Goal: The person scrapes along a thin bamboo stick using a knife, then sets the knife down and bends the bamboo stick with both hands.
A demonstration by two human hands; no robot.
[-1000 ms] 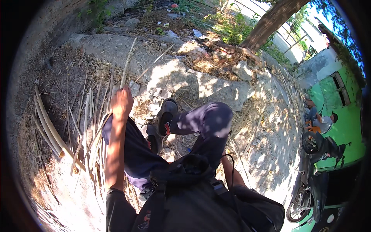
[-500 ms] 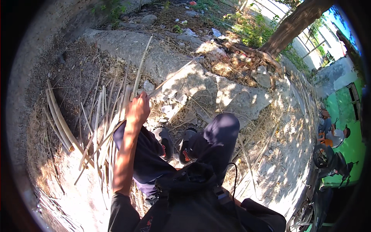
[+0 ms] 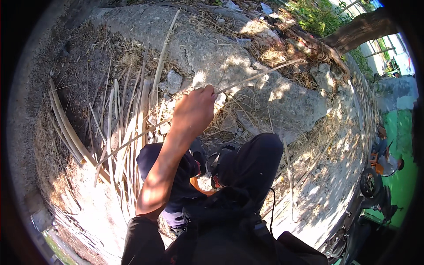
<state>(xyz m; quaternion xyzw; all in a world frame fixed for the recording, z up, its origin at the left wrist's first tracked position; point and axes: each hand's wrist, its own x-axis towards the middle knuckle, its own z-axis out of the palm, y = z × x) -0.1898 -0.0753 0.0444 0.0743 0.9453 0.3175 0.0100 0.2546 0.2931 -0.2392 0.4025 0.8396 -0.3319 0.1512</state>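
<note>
My left hand (image 3: 194,109) is closed around a long, thin bamboo strip (image 3: 247,80), held above my knees. One end of the strip reaches up and right toward the tree base; the other slants down left over a pile of pale bamboo strips (image 3: 143,108). This loose pile lies on the ground just left of my left leg, its pieces pointing mostly away from me. Thicker curved bamboo pieces (image 3: 66,117) lie further left. My right hand is out of view, below the dark bag and clothing at my front.
A rough stone slab (image 3: 207,48) crosses the ground ahead. Beyond it stands a leaning tree trunk (image 3: 362,31) amid dry grass and litter. At the far right, a person (image 3: 388,165) sits near a motorcycle (image 3: 375,190) and a green wall (image 3: 399,132).
My left hand has moved right and away from the pile, carrying the strip with it. The strip's far end now reaches further right. The view has shifted too.
</note>
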